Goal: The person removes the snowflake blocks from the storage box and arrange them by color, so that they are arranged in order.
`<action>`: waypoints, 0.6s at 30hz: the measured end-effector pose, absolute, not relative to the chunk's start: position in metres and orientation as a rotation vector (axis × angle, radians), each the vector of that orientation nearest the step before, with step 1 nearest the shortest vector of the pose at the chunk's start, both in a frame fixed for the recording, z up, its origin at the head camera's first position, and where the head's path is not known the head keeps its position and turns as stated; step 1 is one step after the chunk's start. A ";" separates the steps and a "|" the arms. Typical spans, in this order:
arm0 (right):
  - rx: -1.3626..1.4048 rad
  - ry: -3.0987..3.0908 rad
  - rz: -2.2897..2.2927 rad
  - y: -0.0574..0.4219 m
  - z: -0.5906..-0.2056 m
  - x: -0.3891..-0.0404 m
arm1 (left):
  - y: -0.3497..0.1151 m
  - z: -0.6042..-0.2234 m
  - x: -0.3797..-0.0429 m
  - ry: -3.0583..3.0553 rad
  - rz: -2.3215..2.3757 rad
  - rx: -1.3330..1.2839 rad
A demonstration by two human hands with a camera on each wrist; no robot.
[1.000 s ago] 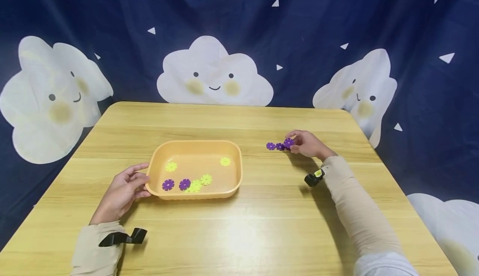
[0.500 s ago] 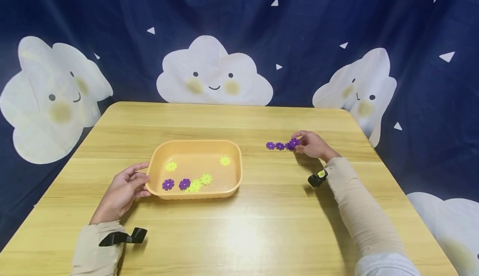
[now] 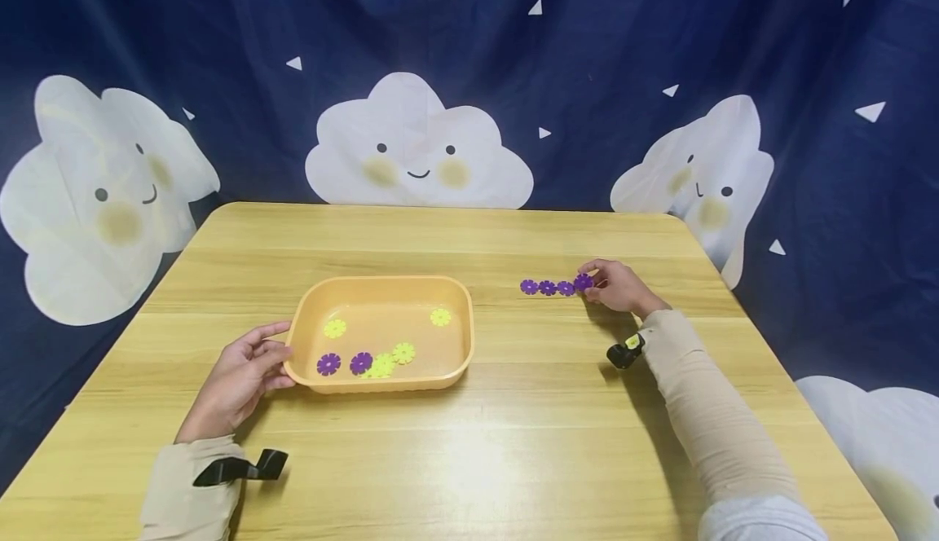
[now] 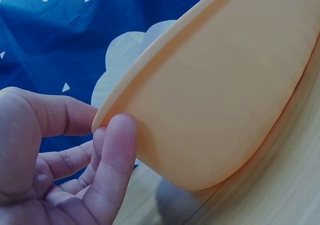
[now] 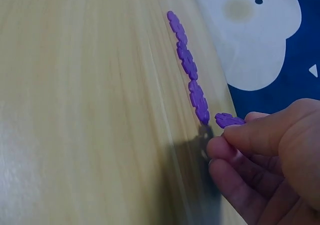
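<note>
My left hand grips the left end of a shallow orange tray; in the left wrist view thumb and fingers pinch its rim. Inside lie two purple snowflake discs and several yellow snowflake discs. At the right, my right hand pinches a purple snowflake disc between thumb and fingers. Just left of it, three purple discs lie in a row on the table. In the right wrist view the held disc is beside the near end of that row, slightly apart.
The wooden table has its far edge against a dark blue curtain printed with white clouds. A black wrist mount sits on the left sleeve, another mount on the right.
My right hand has moved a little to the right with the purple disc, from above the row to its right end, uncovering the third disc. The left hand and tray stay in place.
</note>
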State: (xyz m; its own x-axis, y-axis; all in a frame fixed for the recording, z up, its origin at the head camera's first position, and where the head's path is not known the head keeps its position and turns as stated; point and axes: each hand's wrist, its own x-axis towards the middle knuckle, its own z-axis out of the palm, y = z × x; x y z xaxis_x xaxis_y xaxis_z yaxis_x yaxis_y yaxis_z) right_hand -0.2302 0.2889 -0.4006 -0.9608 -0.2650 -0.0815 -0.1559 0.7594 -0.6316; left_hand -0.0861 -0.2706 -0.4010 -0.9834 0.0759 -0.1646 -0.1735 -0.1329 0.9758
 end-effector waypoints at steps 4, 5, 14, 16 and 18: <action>-0.335 2.784 -0.954 0.291 -0.401 -0.230 | -0.271 -0.401 -0.086 1.947 2.241 -0.107; -0.335 2.781 -0.945 0.291 -0.401 -0.231 | -0.271 -0.402 -0.087 1.949 2.240 -0.103; -0.348 2.790 -0.859 0.291 -0.400 -0.232 | -0.272 -0.404 -0.088 1.952 2.249 -0.086; -0.366 2.799 -0.841 0.291 -0.400 -0.232 | -0.272 -0.404 -0.088 1.953 2.250 -0.086; -0.357 2.801 -0.830 0.291 -0.400 -0.232 | -0.272 -0.405 -0.087 1.955 2.248 -0.083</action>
State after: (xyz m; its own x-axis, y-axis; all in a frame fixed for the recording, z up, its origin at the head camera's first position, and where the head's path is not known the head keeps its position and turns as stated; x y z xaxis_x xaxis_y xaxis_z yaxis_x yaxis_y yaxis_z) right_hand -0.2319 0.2906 -0.3997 -0.9511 -0.2844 -0.1202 -0.1729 0.8132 -0.5557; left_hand -0.0875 -0.2717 -0.4048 -0.9856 0.0846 -0.1465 -0.1568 -0.1321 0.9787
